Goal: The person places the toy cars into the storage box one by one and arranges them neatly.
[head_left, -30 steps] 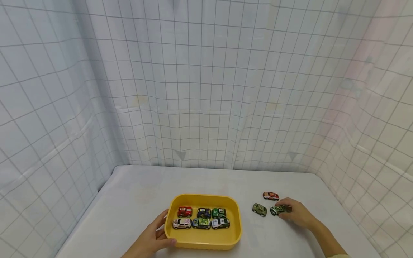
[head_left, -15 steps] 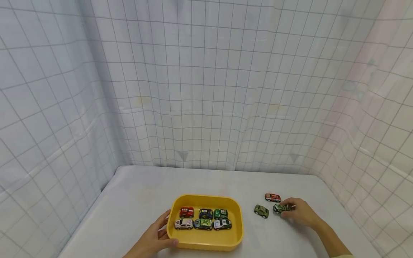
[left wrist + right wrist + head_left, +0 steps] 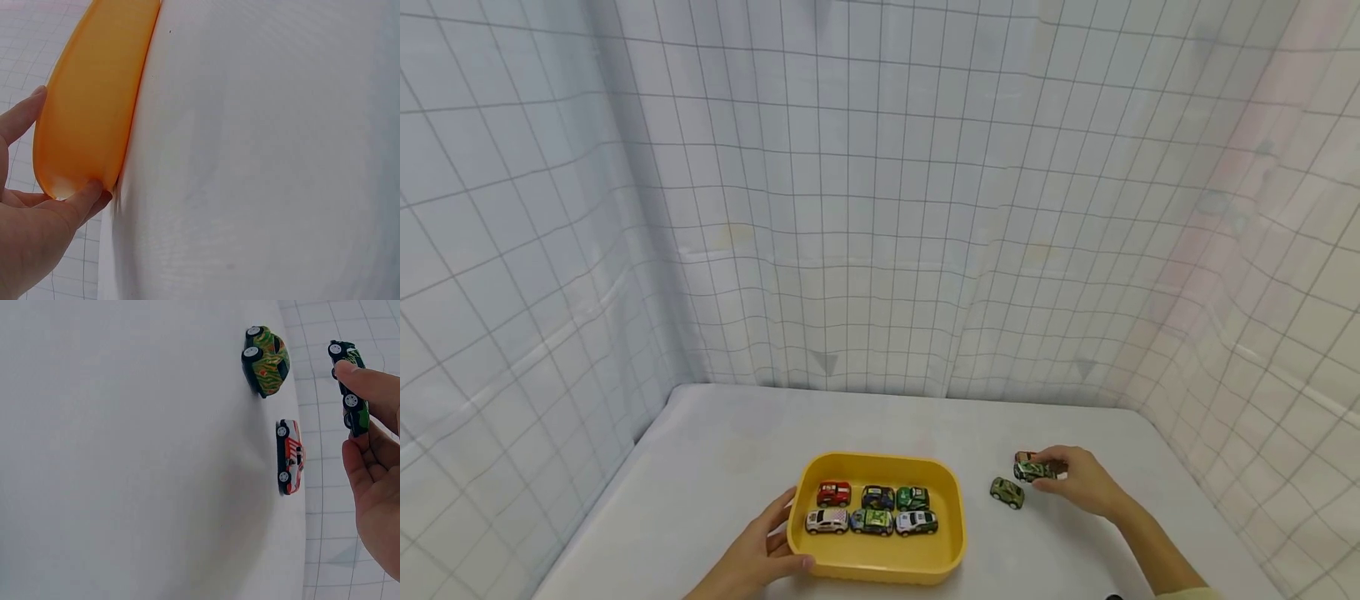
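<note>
My left hand (image 3: 752, 552) grips the left end of a yellow tray (image 3: 880, 574), thumb at the near rim and fingers along the side; the left wrist view shows fingers around the tray's end wall (image 3: 94, 100). Between thumb and fingers of my right hand (image 3: 1082, 480), a dark green camouflage toy car (image 3: 351, 394) is held clear of the table. In the head view it partly covers a red and white toy car (image 3: 290, 456) behind it. An olive camouflage toy car (image 3: 1007, 492) stands just nearer and to the left.
Inside the tray, several toy cars sit in two rows, among them a red one (image 3: 834, 493) and a white one (image 3: 827, 522). White cloth covers the table (image 3: 775, 425). Grid-patterned curtains (image 3: 880, 250) close in the back and both sides.
My right hand has raised the dark green toy car off the table and carried it slightly left and away from me. The left hand and tray keep their places on the table.
</note>
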`<act>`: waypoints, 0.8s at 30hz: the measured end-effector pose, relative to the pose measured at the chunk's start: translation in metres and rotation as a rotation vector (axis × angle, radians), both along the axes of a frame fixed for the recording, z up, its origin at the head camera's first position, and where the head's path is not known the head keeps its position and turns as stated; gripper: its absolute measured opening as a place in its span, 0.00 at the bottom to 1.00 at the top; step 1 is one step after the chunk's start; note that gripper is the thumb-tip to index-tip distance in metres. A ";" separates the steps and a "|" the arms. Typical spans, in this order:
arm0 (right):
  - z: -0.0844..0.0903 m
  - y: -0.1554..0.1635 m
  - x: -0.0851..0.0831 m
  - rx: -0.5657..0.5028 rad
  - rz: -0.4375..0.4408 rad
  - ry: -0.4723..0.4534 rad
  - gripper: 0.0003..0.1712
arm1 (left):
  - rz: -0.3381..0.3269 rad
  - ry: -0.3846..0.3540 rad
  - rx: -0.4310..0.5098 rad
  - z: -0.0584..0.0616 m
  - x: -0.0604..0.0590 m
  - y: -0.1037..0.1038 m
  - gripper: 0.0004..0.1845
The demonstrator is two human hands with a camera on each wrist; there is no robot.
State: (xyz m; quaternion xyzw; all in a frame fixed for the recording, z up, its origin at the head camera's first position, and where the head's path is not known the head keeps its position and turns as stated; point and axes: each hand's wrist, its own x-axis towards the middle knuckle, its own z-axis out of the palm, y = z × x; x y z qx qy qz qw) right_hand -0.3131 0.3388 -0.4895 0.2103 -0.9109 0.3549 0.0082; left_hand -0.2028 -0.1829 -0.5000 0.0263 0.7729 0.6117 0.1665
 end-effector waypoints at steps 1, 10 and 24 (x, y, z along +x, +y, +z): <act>0.001 -0.003 0.001 -0.007 0.011 0.007 0.19 | -0.001 -0.001 0.003 0.000 0.000 -0.001 0.59; 0.011 -0.037 0.007 -0.008 0.086 0.108 0.17 | -0.002 -0.012 0.018 -0.001 -0.001 -0.001 0.58; 0.011 -0.096 0.015 -0.050 0.165 0.135 0.14 | -0.011 0.003 -0.009 0.002 -0.001 -0.001 0.58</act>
